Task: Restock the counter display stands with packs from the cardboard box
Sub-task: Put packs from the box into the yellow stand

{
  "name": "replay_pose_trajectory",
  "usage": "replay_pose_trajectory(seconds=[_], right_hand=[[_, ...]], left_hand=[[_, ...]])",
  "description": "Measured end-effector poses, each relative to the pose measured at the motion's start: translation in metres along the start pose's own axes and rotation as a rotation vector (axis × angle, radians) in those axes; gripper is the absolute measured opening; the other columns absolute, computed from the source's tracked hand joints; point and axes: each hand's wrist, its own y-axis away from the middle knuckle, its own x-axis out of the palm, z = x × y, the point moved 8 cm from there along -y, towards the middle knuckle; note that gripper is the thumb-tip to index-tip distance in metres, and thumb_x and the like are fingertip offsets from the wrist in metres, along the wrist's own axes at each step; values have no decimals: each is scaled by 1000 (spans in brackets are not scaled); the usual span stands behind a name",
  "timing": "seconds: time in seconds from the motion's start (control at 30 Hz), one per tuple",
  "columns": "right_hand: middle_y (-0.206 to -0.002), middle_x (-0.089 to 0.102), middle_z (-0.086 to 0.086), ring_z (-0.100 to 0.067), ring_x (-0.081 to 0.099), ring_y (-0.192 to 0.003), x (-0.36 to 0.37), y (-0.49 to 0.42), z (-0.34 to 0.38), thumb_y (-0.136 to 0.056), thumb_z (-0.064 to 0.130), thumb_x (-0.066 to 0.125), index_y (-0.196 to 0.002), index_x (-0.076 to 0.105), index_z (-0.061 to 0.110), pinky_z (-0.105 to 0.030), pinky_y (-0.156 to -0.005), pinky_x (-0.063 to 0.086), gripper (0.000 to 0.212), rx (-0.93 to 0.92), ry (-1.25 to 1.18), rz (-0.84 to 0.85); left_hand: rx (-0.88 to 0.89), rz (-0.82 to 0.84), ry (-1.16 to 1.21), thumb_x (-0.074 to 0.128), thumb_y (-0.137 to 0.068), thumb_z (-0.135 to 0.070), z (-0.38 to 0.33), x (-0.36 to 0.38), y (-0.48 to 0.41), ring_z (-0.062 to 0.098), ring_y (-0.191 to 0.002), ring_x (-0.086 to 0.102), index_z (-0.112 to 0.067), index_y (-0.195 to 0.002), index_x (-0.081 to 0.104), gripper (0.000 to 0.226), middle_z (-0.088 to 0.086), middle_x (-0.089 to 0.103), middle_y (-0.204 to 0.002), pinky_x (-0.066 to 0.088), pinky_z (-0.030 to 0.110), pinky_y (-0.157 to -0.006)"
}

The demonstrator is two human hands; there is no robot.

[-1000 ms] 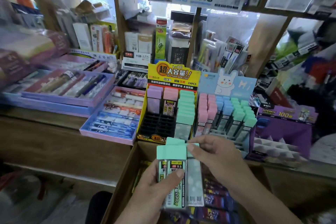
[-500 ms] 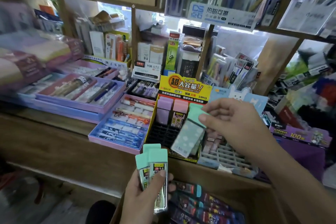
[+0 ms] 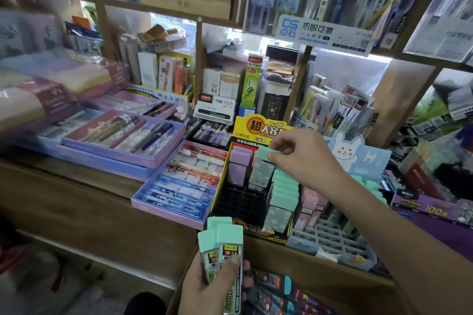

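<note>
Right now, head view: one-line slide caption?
Right hand pinches a mint-capped pack at the yellow display stand; left hand grips spare packs.

The packs in my left grip wore mint-green caps over clear bodies, with labels in red, black and yellow. The single pack in my right grip had the same mint cap, but its body was grey-green, dotted with pale blotches. The display stand was yellow with an orange-red disc on its header, and its grid insert was black. Lilac packs stood in it. The neighbouring stand was pale blue with a white rabbit, and it held pink packs. The bench was brown wood.
</note>
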Motion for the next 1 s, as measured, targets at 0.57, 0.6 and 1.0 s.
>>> replay_pose_trajectory(seconds=[0.57,0.6,1.0], right_hand=[[-84,72,3,-10,60,-75,17,-1,-4,-88,18,81,-94,80,16,-29,-72,51,6,-51,132,82],[-84,72,2,-10,60,-74,17,-2,-4,-88,18,81,-94,80,17,-30,-71,51,6,-51,130,81],[-75,63,11,-7,56,-70,22,-6,-4,-89,16,80,-94,79,20,-25,-67,47,7,-79,130,72]], left_hand=[[-13,16,33,73,-86,-10,1,1,0,42,-68,71,-16,-104,74,19,27,74,-85,56,38,-58],[-11,16,29,73,-87,-10,1,1,0,42,-68,72,-15,-106,74,20,26,74,-85,56,38,-58],[-23,25,30,71,-88,-6,-3,5,4,39,-64,71,-12,-107,73,20,27,74,-84,56,34,-53]])
